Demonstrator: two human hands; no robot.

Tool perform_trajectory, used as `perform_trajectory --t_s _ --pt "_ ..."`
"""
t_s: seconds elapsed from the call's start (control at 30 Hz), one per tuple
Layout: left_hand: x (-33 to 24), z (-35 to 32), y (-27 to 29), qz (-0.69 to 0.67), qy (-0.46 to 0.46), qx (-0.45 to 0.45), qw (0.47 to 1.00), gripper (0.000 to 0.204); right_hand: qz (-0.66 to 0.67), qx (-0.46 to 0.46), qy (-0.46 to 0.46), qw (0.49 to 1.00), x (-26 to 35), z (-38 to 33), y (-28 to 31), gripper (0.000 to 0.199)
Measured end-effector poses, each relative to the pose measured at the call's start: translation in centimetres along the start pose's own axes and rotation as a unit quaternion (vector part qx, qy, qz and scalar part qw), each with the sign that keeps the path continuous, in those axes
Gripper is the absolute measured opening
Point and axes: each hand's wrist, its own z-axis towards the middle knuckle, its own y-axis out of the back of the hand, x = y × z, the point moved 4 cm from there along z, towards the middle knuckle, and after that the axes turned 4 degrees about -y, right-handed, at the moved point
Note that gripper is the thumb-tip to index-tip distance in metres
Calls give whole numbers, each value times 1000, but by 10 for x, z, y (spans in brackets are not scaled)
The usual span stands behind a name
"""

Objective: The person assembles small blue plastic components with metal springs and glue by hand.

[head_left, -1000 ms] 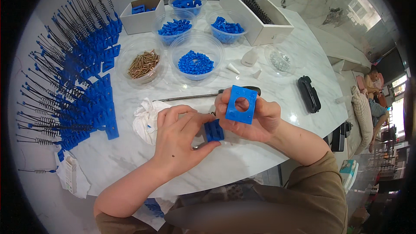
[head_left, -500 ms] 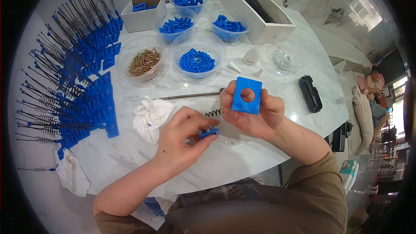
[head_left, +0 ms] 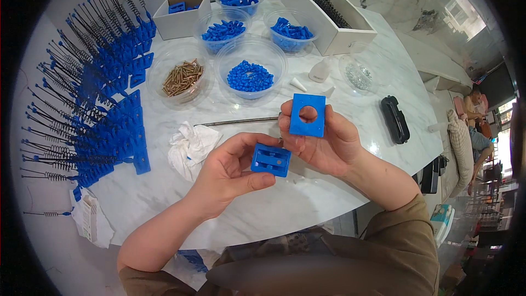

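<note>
Marbled tabletop (head_left: 298, 203) lies beneath our left hand (head_left: 222, 172), pinching a slotted block (head_left: 272, 160), and right hand (head_left: 331, 151), gripping a holed plate (head_left: 308, 129), both likely light, stiff, best held by edges.

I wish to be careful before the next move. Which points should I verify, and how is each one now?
1. Left hand grips the blue slotted block: ok, between thumb and fingers.
2. Right hand grips the blue holed plate: ok.
3. Plate's hole faces the camera: ok.
4. Plate's far face undamaged: cannot tell, turned away.
5. Gold-coloured screws contained: ok, in the clear bowl.
</note>
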Motion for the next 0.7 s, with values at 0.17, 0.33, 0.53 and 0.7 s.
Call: perform_trajectory --t_s 0.17,0.33,0.53,0.7 --pt "-1 0 -1 -102 78 -27 991 48 -40 -22 26 999 5 0 3 54" --pt "8 2 2 -167 106 -7 980 56 -54 -32 19 998 7 -1 0 56" --pt "7 3 1 -175 117 -18 977 52 -87 -46 13 995 10 -1 -5 61" --pt "12 1 3 -175 98 -20 979 49 -185 -52 48 980 16 0 -8 57"
